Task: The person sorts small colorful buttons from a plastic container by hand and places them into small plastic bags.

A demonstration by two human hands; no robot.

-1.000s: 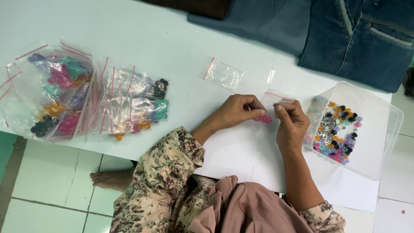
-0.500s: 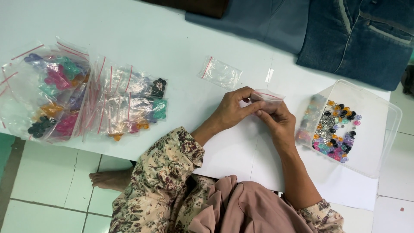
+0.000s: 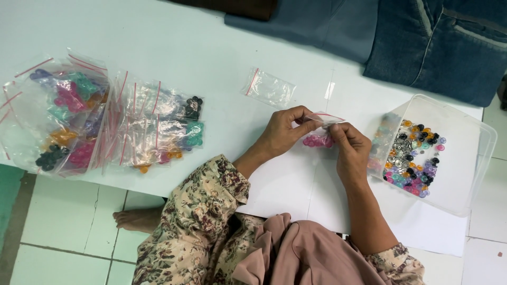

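Two hands are brought together over the white tabletop (image 3: 174, 37), and one small clear zip bag (image 3: 320, 129) is held between them. The left hand (image 3: 285, 132) is closed on the upper edge of this bag, with thumb and fingers pinched near the red seal strip, and the right hand (image 3: 349, 150) is closed on the other side of the same edge; it seems the mouth is gripped from both sides so that it can be kept under control. Some pink pieces (image 3: 317, 141) are seen inside the bag, gathered at its bottom, just above a white sheet (image 3: 285, 187) which is spread on the tabletop below the hands. Just beside the right hand, a clear plastic box (image 3: 465, 158) is placed, and mixed small pieces (image 3: 414, 158) in many colours are collected in its lower corner, probably because the box is tilted a little toward the person. One empty zip bag (image 3: 269, 87) is laid near the hands, further up. Well apart on the left, many filled bags (image 3: 153, 129) are piled together, sorted by colour as it appears, with a bigger bag of coloured pieces (image 3: 47, 121) touching them. Blue denim clothing (image 3: 438, 42) is laid at the far edge.
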